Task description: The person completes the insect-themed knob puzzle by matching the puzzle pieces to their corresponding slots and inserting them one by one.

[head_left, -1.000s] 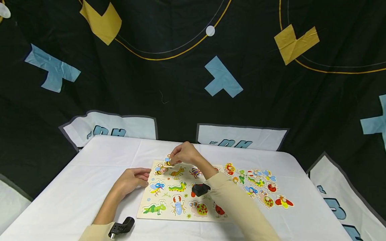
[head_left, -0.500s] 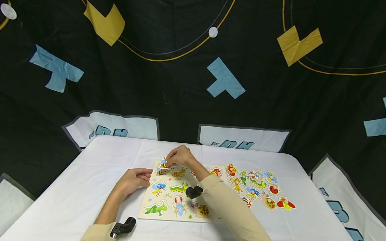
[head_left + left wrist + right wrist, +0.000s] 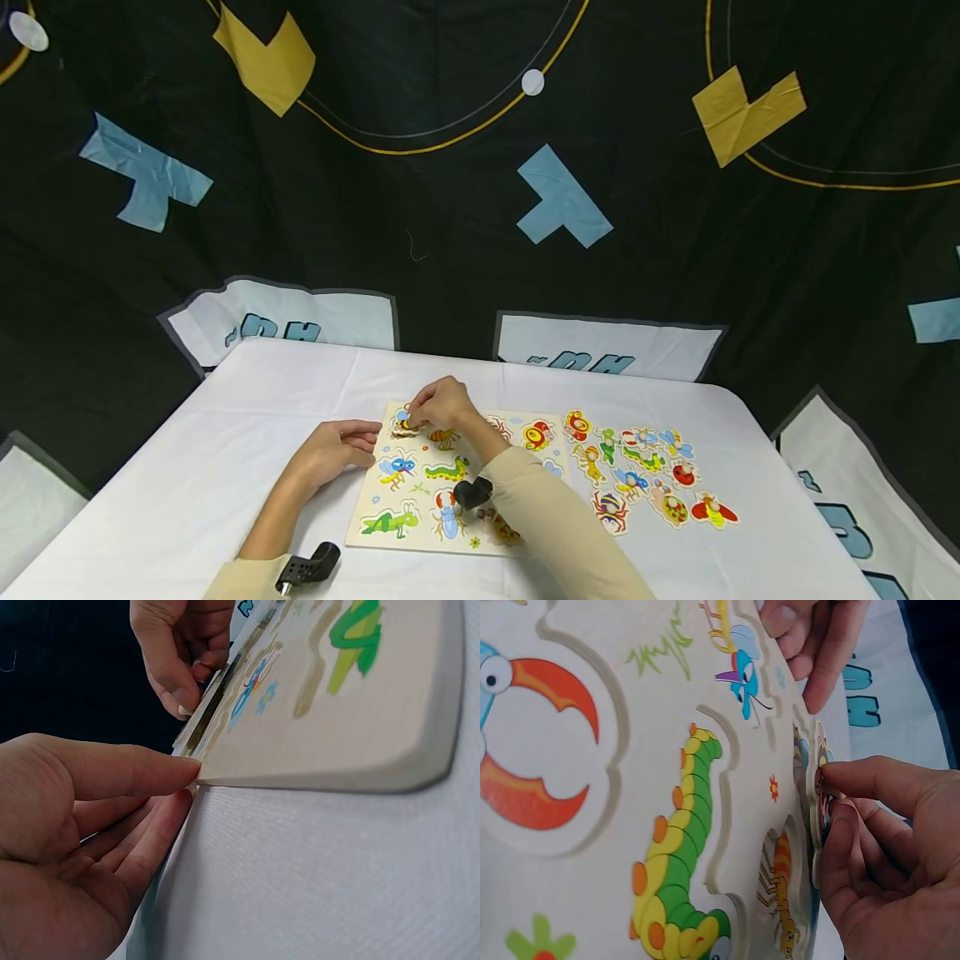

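In the head view, my right hand [image 3: 444, 402] is over the far left corner of a wooden insect puzzle board [image 3: 420, 543]. It pinches a bee puzzle piece [image 3: 402, 417] between thumb and fingers. Seen from the right wrist, the piece [image 3: 822, 787] is close against the board's face, overlapping the bee recess there. My left hand [image 3: 330, 454] rests on the table at the board's left side. Its fairly straight fingers [image 3: 142, 769] touch the board's edge near a corner in the left wrist view.
Several loose insect pieces, among them a spider [image 3: 610, 511], a red-winged insect [image 3: 713, 510] and a ladybird [image 3: 683, 474], lie on the white-covered table [image 3: 247, 417] right of the board. A dark patterned cloth [image 3: 450, 250] hangs behind the table.
My right hand has come nearer and lower with the bee piece, from beyond the far edge onto the board's far left corner. The left hand stays at the board's edge.
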The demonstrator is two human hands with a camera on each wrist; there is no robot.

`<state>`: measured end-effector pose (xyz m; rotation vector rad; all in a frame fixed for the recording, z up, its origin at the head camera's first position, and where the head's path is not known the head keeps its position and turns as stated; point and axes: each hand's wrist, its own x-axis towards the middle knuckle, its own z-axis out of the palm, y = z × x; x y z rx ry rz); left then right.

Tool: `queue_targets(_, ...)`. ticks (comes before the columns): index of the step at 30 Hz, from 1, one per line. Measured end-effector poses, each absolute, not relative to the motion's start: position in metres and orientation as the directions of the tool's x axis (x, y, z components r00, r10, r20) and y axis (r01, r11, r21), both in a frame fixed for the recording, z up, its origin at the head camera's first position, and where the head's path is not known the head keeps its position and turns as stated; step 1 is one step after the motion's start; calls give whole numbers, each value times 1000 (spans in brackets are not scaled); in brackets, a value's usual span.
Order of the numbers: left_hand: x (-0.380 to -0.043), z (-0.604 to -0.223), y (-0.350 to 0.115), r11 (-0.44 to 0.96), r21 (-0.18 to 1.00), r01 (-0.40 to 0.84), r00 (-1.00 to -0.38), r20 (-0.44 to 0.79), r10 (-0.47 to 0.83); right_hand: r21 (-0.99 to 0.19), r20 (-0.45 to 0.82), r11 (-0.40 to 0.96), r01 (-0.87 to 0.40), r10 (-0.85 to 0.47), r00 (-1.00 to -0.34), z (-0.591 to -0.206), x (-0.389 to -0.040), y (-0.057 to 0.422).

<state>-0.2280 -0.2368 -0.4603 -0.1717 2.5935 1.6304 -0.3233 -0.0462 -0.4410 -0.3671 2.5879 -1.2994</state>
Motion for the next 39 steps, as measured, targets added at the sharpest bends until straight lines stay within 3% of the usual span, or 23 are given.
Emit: queue_targets(39,-230,-463,-239,417,900,-125,-992,-121,-38,-832,-133,551,-68,-316,-939,-453,-320,-52)
